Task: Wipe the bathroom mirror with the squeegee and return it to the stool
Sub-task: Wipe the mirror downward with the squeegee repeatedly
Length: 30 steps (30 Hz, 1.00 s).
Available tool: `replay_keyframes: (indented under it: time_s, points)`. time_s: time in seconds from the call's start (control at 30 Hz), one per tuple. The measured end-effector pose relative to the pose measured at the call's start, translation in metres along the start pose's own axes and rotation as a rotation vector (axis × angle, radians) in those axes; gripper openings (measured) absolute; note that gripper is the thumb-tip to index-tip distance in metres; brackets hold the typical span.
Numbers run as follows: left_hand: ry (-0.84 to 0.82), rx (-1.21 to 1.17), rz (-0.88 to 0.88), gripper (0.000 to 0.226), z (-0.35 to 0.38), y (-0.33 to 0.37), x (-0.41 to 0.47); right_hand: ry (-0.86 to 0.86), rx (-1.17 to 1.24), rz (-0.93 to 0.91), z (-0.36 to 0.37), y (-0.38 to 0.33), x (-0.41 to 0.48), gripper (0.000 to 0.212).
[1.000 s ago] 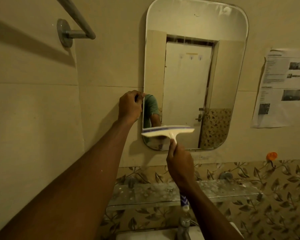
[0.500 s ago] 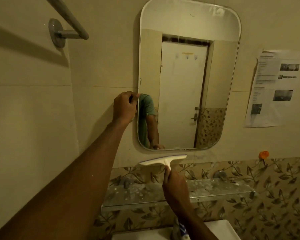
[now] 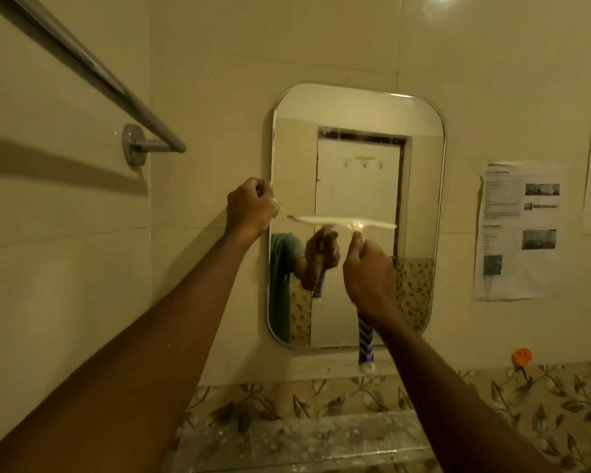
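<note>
**Hands.** The right hand is gripping the squeegee by its blue-striped handle, with the fingers wrapped fully round it. The left hand is curling its fingers onto the left edge of the mirror, apparently steadying the panel.

**Task item.** The blade is lying level across the mirror at about mid-height, reaching from near the left edge to right of centre. It is blurred, so contact with the glass cannot be confirmed. The stool is not in view.

**Step in hand (judgement).** Wiping is under way and the return has not begun. The blade should be pressing flat and evenly while travelling in 1 straight pass. A 2nd, overlapping pass is looking necessary for the right-hand strip, which the blade is not covering. The left grip should be firm enough to stop the panel rocking.

**Surroundings.**
- A towel rail is projecting from the wall at upper left.
- A printed notice is hanging right of the mirror.
- An orange hook is sitting below the notice.
- A spotted glass shelf is running beneath the mirror.

**Obstructions.** The left fingers are covering part of the left edge. The shelf is likely limiting handle clearance at the bottom of a stroke.
</note>
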<state>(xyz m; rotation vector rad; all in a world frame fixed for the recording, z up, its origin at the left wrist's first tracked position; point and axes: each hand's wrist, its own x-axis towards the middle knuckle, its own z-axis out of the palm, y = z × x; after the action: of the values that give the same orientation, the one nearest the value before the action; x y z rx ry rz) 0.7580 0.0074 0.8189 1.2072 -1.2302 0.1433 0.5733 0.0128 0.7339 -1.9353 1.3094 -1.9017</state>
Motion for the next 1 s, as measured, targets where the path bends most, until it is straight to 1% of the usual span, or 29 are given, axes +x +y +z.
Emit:
replay_keyframes:
  time_s: [0.1, 0.23, 0.33, 0.4, 0.47, 0.57, 0.63, 0.7, 0.8, 0.87, 0.93, 1.0]
  points:
    - [-0.031, -0.032, -0.063, 0.028, 0.0, 0.004, 0.01, 0.014, 0.048, -0.049, -0.005, -0.024, 0.033, 0.043]
    - [-0.089, -0.138, -0.151, 0.028, 0.001, -0.018, 0.003, -0.076, 0.006, -0.094, -0.009, -0.021, 0.023, 0.04]
    - [-0.078, -0.083, -0.113, 0.031, 0.005, -0.032, -0.009, -0.123, -0.014, -0.087, -0.003, 0.01, -0.013, 0.038]
    - [-0.048, -0.004, -0.072, 0.036, 0.009, -0.032, -0.014, -0.111, -0.063, -0.074, 0.003, 0.029, -0.033, 0.037]
    - [-0.035, 0.01, -0.08, 0.044, 0.01, -0.029, -0.01, -0.084, -0.056, -0.073, 0.008, 0.036, -0.036, 0.035]
    - [-0.035, 0.094, -0.07, 0.05, 0.01, -0.015, 0.005, -0.069, 0.077, -0.107, 0.008, 0.021, 0.001, 0.034]
    - [0.025, 0.172, -0.012, 0.048, 0.009, -0.004, 0.014, -0.047, 0.12, -0.155, 0.006, 0.0, 0.041, 0.035]
    - [0.1, 0.147, 0.009, 0.048, 0.013, 0.003, 0.022, -0.023, 0.139, -0.198, 0.004, -0.025, 0.081, 0.037]
    - [0.183, 0.111, -0.015, 0.049, 0.02, 0.006, 0.026, 0.029, 0.121, -0.22, -0.003, -0.062, 0.129, 0.042]
    - [0.2, 0.129, -0.027, 0.05, 0.023, 0.005, 0.026, 0.056, 0.101, -0.214, -0.005, -0.078, 0.151, 0.044]
    - [0.205, 0.146, -0.036, 0.053, 0.025, 0.004, 0.025, 0.063, 0.071, -0.197, -0.002, -0.083, 0.161, 0.046]
    - [0.209, 0.15, -0.04, 0.057, 0.026, 0.002, 0.027, 0.035, 0.067, -0.168, 0.003, -0.074, 0.15, 0.046]
